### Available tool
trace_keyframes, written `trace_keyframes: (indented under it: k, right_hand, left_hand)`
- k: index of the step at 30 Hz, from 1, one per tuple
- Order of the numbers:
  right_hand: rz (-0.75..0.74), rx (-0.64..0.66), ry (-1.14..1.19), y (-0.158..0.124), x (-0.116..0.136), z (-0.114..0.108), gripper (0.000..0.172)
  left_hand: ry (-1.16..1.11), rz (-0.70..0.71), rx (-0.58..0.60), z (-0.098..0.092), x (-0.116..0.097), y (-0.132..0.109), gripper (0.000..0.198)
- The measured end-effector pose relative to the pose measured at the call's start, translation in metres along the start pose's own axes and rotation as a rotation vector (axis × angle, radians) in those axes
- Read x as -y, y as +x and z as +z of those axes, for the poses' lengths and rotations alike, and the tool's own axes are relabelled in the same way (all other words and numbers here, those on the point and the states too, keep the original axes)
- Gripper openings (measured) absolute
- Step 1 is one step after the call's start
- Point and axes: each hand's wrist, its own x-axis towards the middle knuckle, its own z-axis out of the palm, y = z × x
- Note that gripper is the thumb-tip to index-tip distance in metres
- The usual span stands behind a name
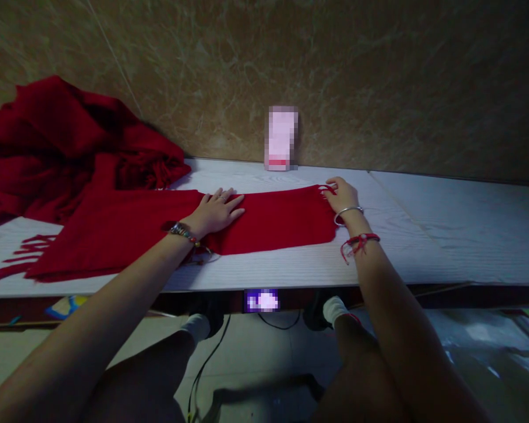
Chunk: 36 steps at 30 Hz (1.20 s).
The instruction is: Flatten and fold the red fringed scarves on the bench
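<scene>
A red fringed scarf (pixel 273 220) lies folded in a long flat strip on the white wood-grain table. My left hand (pixel 214 214) rests flat on the middle of it, palm down and fingers spread. At the strip's right end, my right hand (pixel 340 197) has its fingers curled at the far corner, with some red fringe between them. Loose fringe sticks out at the scarf's left end. A crumpled heap of red cloth (pixel 66 129) lies behind and left of the strip; whether it is a separate piece I cannot tell.
The white table (pixel 458 235) runs along a brown marbled wall (pixel 401 88). A blurred pink and white object (pixel 282 138) stands against that wall. Below the front edge are a blurred purple item (pixel 261 300), my feet and a dark cable (pixel 205 364) on the floor.
</scene>
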Motion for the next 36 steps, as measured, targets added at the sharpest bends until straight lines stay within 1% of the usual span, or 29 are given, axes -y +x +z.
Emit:
trace_keyframes:
  k: [2,4,5,7,9,10,11,13,17,21,23,25,27,29,31,33,36]
  right_hand:
    - [-0.102,-0.018,-0.025,-0.001,0.002,0.002,0.034]
    - [-0.223,0.019,-0.066,-0.005,0.008,0.0,0.037]
    - [-0.295,0.066,-0.086,-0.009,0.013,-0.002,0.037]
    - [-0.459,0.205,-0.107,-0.02,0.025,-0.007,0.035]
    - [-0.611,0.366,-0.107,-0.035,0.037,-0.011,0.034]
    - [-0.663,0.445,-0.107,-0.043,0.042,-0.012,0.035]
    - [-0.69,0.511,-0.114,-0.052,0.045,-0.012,0.037]
    - [-0.667,0.584,-0.157,-0.067,0.047,-0.012,0.041]
    - [-0.552,0.578,-0.241,-0.087,0.035,-0.015,0.049]
    - [-0.498,0.559,-0.288,-0.097,0.014,-0.027,0.053]
    - [-0.494,0.54,-0.312,-0.101,0.007,-0.034,0.053]
    - [-0.538,0.5,-0.331,-0.103,0.002,-0.039,0.05]
    - [-0.62,0.453,-0.354,-0.103,-0.001,-0.043,0.044]
    - [-0.715,0.429,-0.375,-0.101,-0.005,-0.046,0.041]
    - [-0.797,0.432,-0.39,-0.097,-0.008,-0.049,0.045]
    - [-0.843,0.436,-0.406,-0.094,-0.011,-0.05,0.051]
    - [-0.851,0.429,-0.436,-0.089,-0.013,-0.05,0.055]
  left_hand:
    - [0.001,0.005,-0.003,-0.001,-0.001,0.0,0.053]
    - [0.009,0.006,-0.006,-0.004,-0.005,-0.002,0.051]
    - [0.012,0.011,-0.013,-0.005,-0.008,-0.004,0.05]
    - [-0.002,0.026,-0.023,-0.007,-0.017,-0.009,0.049]
    - [-0.056,0.044,0.017,-0.007,-0.027,-0.016,0.05]
    - [-0.086,0.047,0.049,-0.006,-0.033,-0.019,0.051]
    - [-0.11,0.045,0.076,-0.005,-0.038,-0.023,0.053]
    - [-0.128,0.033,0.089,-0.003,-0.045,-0.028,0.055]
    - [-0.12,0.019,0.072,-0.001,-0.049,-0.034,0.055]
    - [-0.129,0.007,0.075,0.001,-0.046,-0.032,0.055]
    - [-0.129,0.004,0.084,0.002,-0.045,-0.031,0.056]
    - [-0.123,0.002,0.1,0.002,-0.045,-0.03,0.056]
    - [-0.112,0.001,0.113,0.002,-0.045,-0.03,0.057]
    - [-0.099,-0.002,0.127,0.001,-0.045,-0.03,0.057]
    - [-0.087,-0.003,0.14,0.0,-0.045,-0.031,0.056]
    - [-0.07,0.002,0.133,0.0,-0.046,-0.032,0.055]
    - [-0.018,0.036,0.064,-0.001,-0.048,-0.036,0.053]
